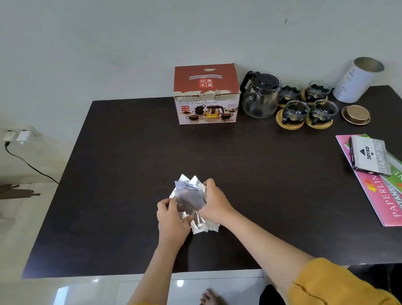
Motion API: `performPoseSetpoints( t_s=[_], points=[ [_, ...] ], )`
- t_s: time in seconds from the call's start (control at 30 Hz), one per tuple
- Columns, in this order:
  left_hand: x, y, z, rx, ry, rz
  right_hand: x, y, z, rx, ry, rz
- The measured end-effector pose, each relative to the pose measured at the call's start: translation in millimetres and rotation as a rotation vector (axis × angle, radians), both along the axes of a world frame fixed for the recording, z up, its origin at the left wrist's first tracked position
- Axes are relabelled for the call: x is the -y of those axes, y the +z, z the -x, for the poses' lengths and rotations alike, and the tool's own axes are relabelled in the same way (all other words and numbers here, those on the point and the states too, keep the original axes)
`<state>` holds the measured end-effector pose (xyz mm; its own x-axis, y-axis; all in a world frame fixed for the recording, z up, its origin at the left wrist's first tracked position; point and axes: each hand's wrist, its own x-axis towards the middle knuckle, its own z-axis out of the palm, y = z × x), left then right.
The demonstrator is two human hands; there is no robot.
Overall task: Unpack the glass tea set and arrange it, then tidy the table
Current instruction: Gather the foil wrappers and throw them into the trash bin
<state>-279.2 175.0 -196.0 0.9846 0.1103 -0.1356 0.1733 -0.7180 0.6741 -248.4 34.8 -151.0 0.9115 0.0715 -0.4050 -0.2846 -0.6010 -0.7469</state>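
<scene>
A bundle of clear plastic wrapping [190,197] lies at the middle of the dark table [122,159]. My left hand [171,218] grips its left side and my right hand [214,204] grips its right side. At the back stands the red and white tea set box [206,94], its top shut. To its right is the glass teapot [260,94] with a black lid and handle. Beside the pot, several glass cups [308,104] with black holders sit on round wooden coasters.
A white cylindrical tin [356,80] leans at the back right, its gold lid [356,114] lying on the table in front. Pink and green receipt books [393,196] and a stamp pad box [370,158] lie at the right edge. A wall socket and cable are at left.
</scene>
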Motion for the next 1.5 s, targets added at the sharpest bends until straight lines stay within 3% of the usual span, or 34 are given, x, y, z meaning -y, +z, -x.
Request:
performPoseSetpoints(
  t_s=[0.2,0.4,0.5,0.63,0.77,0.9,1.13,1.33,1.5],
  points=[
    [0.7,-3.1,11.3,0.021,0.034,0.016,-2.7,3.3,9.8,0.049,-0.011,-0.053],
    [4.4,-1.5,19.1,0.028,0.059,0.045,2.8,10.2,14.3,-0.081,-0.19,-0.263],
    [4.4,1.4,21.7,0.021,0.079,0.099,5.6,7.6,17.9,-0.104,-0.216,-0.272],
    [3.4,9.2,24.1,-0.01,0.126,0.228,7.2,5.2,20.8,-0.103,-0.202,-0.291],
    [-1.8,18.0,18.5,-0.101,0.21,0.359,16.3,9.4,20.4,-0.143,-0.316,-0.475],
    [3.8,34.2,4.9,-0.315,0.16,0.733,39.7,20.0,25.5,-0.191,-0.374,-0.665],
    [91.8,72.5,-2.5,-0.388,-0.059,0.913,110.8,27.0,58.7,-0.09,-0.648,-0.78],
    [208.1,78.6,12.8,-0.497,-0.226,0.838,201.8,27.3,107.7,0.06,-1.046,-0.907],
    [341.9,81.0,55.8,-0.582,-0.427,0.758,314.1,30.8,177.6,0.224,-1.311,-0.883]
  ],
)
